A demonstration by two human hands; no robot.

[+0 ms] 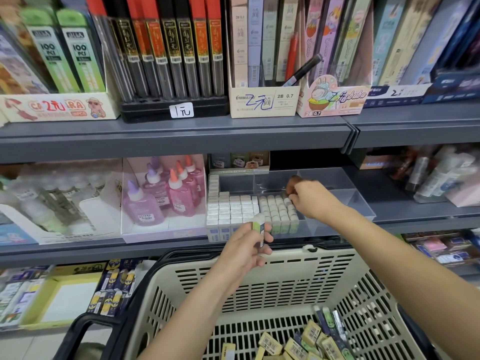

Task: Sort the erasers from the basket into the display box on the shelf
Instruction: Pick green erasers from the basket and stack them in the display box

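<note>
Pink and purple glue bottles (pixel 166 196) are standing upright in a pale tray (pixel 155 235). Above them, a black rack (pixel 145 110) is holding red-and-black lead tubes (pixel 171 55) and displaying a handwritten price label (pixel 181 110). Just right of the rack, a black pen (pixel 304 70) is leaning inside a beige 2B 0.7 carton (pixel 265 102).
</note>
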